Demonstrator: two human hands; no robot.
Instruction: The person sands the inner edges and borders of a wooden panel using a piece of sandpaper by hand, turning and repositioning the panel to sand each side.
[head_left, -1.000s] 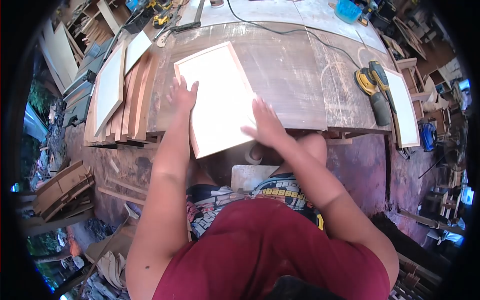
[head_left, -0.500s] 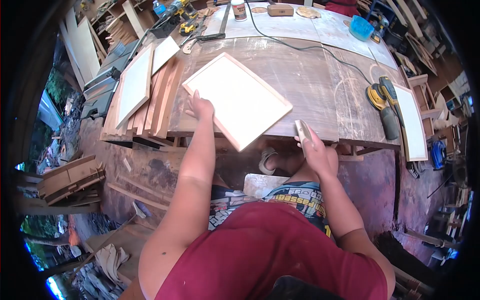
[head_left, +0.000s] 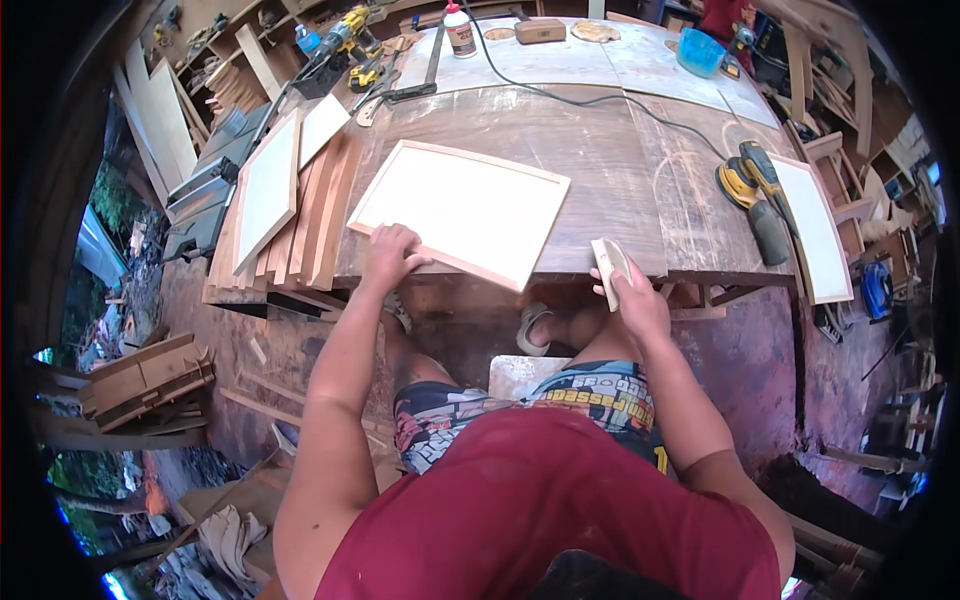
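Note:
A white panel with a pale wooden frame point(head_left: 465, 205) lies at an angle on the workbench point(head_left: 600, 165), its lower right corner near the bench's front edge. My left hand point(head_left: 392, 255) grips the near left side of that frame, fingers over the rim. In my right hand point(head_left: 635, 290) is a small tan block point(head_left: 606, 272) that looks like a sanding block, held on edge just off the bench front, apart from the panel. My fingers partly hide it.
Wood strips point(head_left: 320, 215) and another framed panel point(head_left: 268, 190) are stacked on the left. An orbital sander point(head_left: 750, 180) with a cord rests on the right beside a framed panel point(head_left: 815, 230). Farther back are a glue bottle point(head_left: 460, 32), a clamp point(head_left: 432, 70) and a blue bowl point(head_left: 700, 52).
The framed panel has turned clockwise and now lies with its long side more level across the bench. My left hand has moved down and left with it. The right hand keeps the tan block.

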